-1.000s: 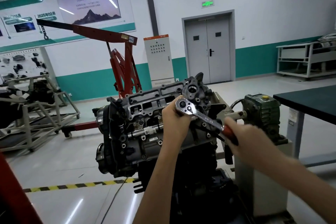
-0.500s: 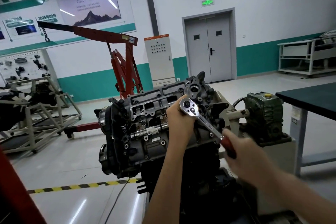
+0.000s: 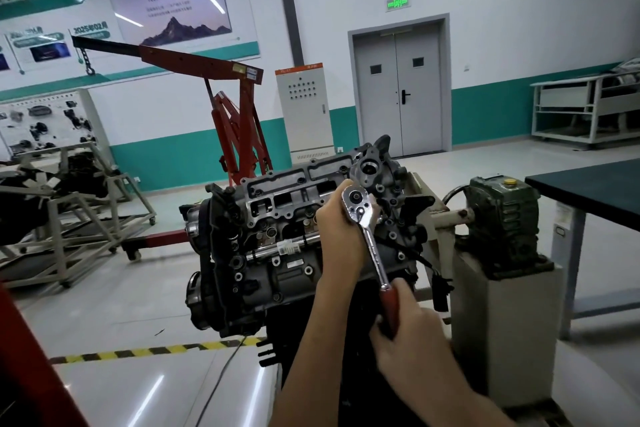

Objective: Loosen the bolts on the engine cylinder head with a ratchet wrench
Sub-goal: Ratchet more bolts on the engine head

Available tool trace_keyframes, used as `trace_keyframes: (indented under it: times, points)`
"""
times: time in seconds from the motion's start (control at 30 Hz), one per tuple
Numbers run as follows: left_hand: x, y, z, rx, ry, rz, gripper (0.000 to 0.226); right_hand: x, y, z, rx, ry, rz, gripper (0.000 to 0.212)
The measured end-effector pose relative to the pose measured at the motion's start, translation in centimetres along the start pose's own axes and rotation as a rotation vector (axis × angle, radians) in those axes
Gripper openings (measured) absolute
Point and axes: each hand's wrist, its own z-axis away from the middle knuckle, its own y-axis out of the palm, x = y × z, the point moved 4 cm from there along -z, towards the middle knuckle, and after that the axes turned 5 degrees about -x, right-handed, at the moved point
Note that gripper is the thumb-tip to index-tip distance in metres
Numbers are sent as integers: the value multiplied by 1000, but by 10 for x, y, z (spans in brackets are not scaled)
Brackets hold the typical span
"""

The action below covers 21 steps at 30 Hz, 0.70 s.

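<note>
The grey engine cylinder head (image 3: 294,198) sits tilted on a stand in the middle of the view. A chrome ratchet wrench (image 3: 369,236) with a red handle has its round head set on the cylinder head near the right end. My left hand (image 3: 341,236) grips the wrench just under its head, so the socket and the bolt are hidden. My right hand (image 3: 412,340) holds the red handle low down, below and right of the engine. The handle points down and slightly right.
A green gearbox (image 3: 502,218) on a grey pedestal stands right of the engine. A dark-topped table (image 3: 588,191) is at far right. A red engine crane (image 3: 239,114) stands behind, metal frames (image 3: 69,211) at left, and a striped floor line (image 3: 156,350) below.
My right hand has swung the wrench handle downward and toward me, from pointing right to pointing nearly straight down. My left hand has stayed at the wrench head.
</note>
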Motion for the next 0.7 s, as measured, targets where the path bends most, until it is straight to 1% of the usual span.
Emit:
trace_keyframes:
  times: [0.07,0.13,0.17,0.27,0.33,0.43,0.47,0.53,0.57,0.63,0.7]
  points:
    - [3,-1,-1,6,-49,53,45,8,12,5,32,26,-61,32]
    - [7,-2,-4,8,-104,28,49,3,3,-1,60,33,-25,35]
    - [8,-3,-6,13,-120,11,48,-3,-9,-7,73,6,24,37]
    - [2,-3,-7,80,-62,-47,38,-18,-53,-36,100,-172,298,39]
    - [1,-4,-8,112,-40,-83,43,-17,-83,-64,79,-321,484,35]
    - [1,-6,-10,152,-40,-95,51,-8,-108,-97,76,-450,613,33]
    - [0,-7,-11,162,-41,-102,51,-8,-108,-100,87,-452,614,33]
    - [-1,-9,-11,184,-19,-120,51,-14,-100,-93,116,-392,558,30]
    - [-1,-11,-10,179,4,-125,51,-19,-90,-81,129,-345,491,28]
    - [-2,-11,-8,116,43,-136,49,-20,-64,-50,141,-223,279,29]
    - [0,-6,-5,47,30,-120,47,-11,-34,-22,64,-94,103,31]
